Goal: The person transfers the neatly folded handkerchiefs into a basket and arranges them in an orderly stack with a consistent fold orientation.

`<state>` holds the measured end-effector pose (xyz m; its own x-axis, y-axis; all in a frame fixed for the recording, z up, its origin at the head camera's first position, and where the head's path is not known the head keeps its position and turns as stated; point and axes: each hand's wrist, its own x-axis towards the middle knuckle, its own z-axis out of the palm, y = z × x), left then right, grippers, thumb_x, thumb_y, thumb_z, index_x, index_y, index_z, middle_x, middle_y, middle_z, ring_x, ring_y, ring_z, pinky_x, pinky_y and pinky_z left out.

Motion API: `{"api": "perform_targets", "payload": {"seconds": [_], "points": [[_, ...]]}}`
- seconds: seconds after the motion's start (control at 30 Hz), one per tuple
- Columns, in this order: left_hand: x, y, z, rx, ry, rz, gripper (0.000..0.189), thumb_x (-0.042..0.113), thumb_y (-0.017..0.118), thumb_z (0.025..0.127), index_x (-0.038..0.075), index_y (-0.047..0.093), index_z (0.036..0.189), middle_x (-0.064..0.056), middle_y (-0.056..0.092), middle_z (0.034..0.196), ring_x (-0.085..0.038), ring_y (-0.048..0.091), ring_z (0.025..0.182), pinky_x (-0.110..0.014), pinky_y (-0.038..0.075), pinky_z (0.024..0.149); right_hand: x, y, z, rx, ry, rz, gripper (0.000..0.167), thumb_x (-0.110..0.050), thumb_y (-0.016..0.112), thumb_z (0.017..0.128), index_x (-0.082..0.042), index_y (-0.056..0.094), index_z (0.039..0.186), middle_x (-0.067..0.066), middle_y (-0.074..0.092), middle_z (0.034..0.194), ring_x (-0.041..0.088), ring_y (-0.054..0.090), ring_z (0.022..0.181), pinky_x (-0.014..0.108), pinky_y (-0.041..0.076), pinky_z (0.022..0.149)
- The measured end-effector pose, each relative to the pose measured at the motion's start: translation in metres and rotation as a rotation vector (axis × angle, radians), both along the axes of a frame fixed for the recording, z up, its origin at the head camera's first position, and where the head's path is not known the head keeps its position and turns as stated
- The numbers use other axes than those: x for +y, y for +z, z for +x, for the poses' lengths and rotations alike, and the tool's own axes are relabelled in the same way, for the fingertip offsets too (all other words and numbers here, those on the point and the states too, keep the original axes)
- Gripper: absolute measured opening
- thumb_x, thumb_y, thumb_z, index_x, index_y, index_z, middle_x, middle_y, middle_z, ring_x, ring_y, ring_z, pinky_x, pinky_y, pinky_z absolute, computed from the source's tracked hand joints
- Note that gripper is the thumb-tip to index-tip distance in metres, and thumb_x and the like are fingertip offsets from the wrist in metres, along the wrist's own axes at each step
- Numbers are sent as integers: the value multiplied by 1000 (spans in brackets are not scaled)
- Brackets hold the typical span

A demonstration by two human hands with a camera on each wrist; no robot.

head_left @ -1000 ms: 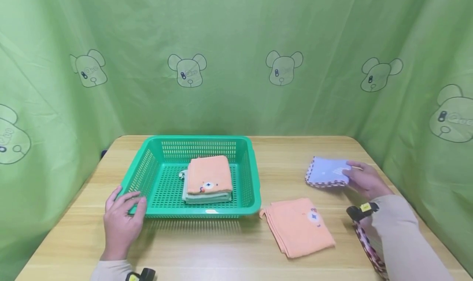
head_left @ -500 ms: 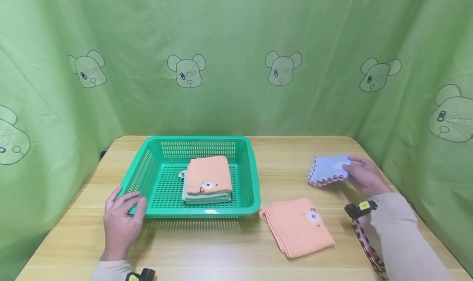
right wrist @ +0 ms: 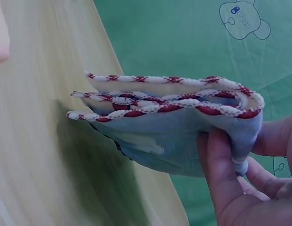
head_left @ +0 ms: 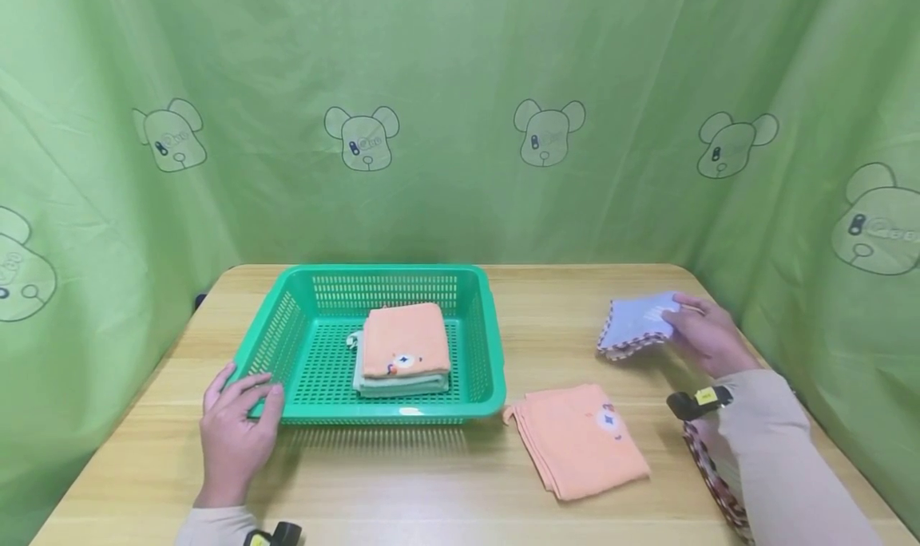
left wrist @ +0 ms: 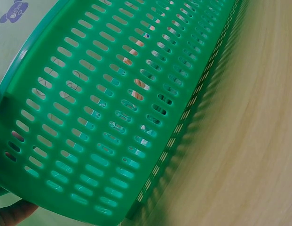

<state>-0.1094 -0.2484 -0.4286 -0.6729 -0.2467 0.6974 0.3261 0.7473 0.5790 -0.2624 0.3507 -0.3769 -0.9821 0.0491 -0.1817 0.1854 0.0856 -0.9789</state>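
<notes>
Watching remotely, I see the right hand (head_left: 707, 338) pinching the lavender cloth (head_left: 632, 321). The left hand (head_left: 237, 438) rests spread on the green basket (head_left: 338, 411). I can't read the lettering (head_left: 370, 144) on the curtain (head_left: 456, 43).

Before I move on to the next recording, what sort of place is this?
Probably a small curtained-off filming booth: a green curtain printed with cartoon heads hangs around the far side and both flanks of a wooden table, and a small black device sits at each wrist.
</notes>
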Motion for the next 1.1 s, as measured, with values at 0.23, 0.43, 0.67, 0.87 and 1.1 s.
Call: {"api": "perform_targets", "payload": {"seconds": [0.23, 0.43, 0.67, 0.87, 1.1], "points": [[0, -1, 0, 2, 0, 2, 15, 12, 68, 83, -1, 72, 77, -21, 70, 98, -46, 44, 125, -59, 25, 107, -3, 2, -1, 8, -15, 49, 77, -10, 62, 94, 3, 12, 151, -3, 56, 98, 5, 62, 81, 21, 54, 78], [0, -1, 0, 8, 0, 3, 15, 11, 68, 82, -1, 72, 76, -21, 70, 98, -47, 44, 124, -59, 26, 107, -6, 5, -2, 9, -11, 3, 78, -11, 63, 94, 2, 12, 151, -3, 56, 100, 5, 61, 83, 20, 53, 78], [0, -2, -1, 20, -2, 2, 14, 11, 68, 82, -1, 72, 76, -21, 71, 97, -46, 45, 124, -57, 26, 107, -11, 9, -2, 19, -5, -85, 77, -8, 61, 94, 2, 10, 151, 0, 52, 105, 6, 61, 84, 19, 53, 79], [0, -2, -2, 22, -3, 1, 15, 11, 68, 82, -2, 72, 76, -21, 70, 97, -46, 45, 123, -56, 26, 107, -14, 10, -2, 28, -6, -139, 76, -6, 61, 94, 2, 12, 151, -2, 57, 100, 7, 62, 83, 20, 54, 79], [0, -2, -2, 24, -5, 0, 15, 11, 67, 82, -2, 72, 76, -21, 70, 97, -47, 45, 123, -57, 26, 107, -19, 10, -2, 50, -5, -189, 50, -3, 63, 92, -6, 39, 136, -2, 60, 96, 8, 63, 83, 21, 54, 79]]}}
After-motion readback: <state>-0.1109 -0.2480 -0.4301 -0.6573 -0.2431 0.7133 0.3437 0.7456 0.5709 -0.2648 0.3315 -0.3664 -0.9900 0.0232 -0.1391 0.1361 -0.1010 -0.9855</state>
